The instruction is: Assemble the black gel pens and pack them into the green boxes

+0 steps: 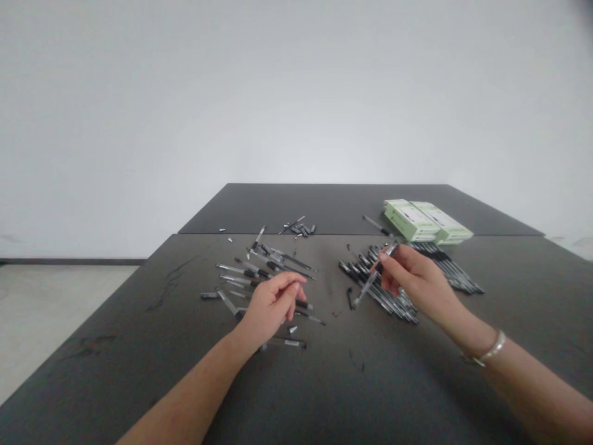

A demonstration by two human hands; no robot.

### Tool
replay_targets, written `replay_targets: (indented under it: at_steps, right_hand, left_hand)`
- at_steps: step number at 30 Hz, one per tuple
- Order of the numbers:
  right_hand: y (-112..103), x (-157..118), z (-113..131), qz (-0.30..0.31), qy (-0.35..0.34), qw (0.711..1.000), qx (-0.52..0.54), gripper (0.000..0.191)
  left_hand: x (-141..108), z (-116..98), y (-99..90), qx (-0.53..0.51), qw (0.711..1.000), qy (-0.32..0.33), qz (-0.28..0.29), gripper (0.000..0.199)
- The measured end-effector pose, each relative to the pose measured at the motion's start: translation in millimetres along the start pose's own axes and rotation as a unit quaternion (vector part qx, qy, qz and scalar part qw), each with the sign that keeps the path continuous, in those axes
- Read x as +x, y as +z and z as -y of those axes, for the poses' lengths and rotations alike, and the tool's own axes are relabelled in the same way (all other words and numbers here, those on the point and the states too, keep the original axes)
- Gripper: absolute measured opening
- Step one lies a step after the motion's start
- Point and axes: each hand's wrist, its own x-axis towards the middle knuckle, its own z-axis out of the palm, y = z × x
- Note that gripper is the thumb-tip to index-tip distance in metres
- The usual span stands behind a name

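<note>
Over the scattered pen parts [236, 280] on the left hovers my left hand [273, 304], its thumb and index finger pressed together; whatever they may hold is too small to make out. My right hand [407, 272] is closed on a clear pen [367, 289], which slants down to the left above a pile of pens [393, 303]. A black cap [350, 298] lies just left of that pile. Below my left hand, a clear barrel [285, 342] and a small silvery tip [292, 329] rest on the table.
Two green and white boxes [412, 220] stand at the back right, with a row of pens [451, 269] before them. Small caps and tips [301, 230] lie near the seam of the dark table [152, 371]. One pen [376, 224] lies left of the boxes.
</note>
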Motion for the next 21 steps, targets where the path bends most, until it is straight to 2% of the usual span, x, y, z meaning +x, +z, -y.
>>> replay_targets:
  at_steps: [3,7,11,14,17,21]
  right_hand:
    - [-7.7,10.8,-4.9,0.045,-0.027,0.989,-0.136,0.036]
    - [-2.6,21.7,-11.9,0.088,-0.103,0.954,-0.268,0.028]
    - [12.2,25.2,-18.5,0.140,-0.104,0.926,-0.336,0.019]
    - [20.5,26.9,-24.2,0.169,-0.104,0.898,-0.392,0.016]
    - [23.6,28.7,-29.4,0.183,-0.128,0.874,-0.432,0.014]
    - [23.8,29.9,-30.4,0.190,-0.129,0.861,-0.454,0.011]
  left_hand:
    - [-1.6,0.4,1.0,0.027,1.000,0.009,0.001,0.022]
    - [-4.3,-1.7,2.4,0.085,0.996,0.020,-0.002,0.021]
    - [-6.8,-5.9,2.7,0.140,0.989,0.047,-0.025,0.021]
    - [-8.0,-7.5,1.6,0.183,0.981,0.064,-0.022,0.020]
    - [-8.8,-5.7,-0.6,0.216,0.971,0.100,-0.014,0.020]
    - [-11.2,-1.7,-2.7,0.230,0.965,0.123,-0.021,0.025]
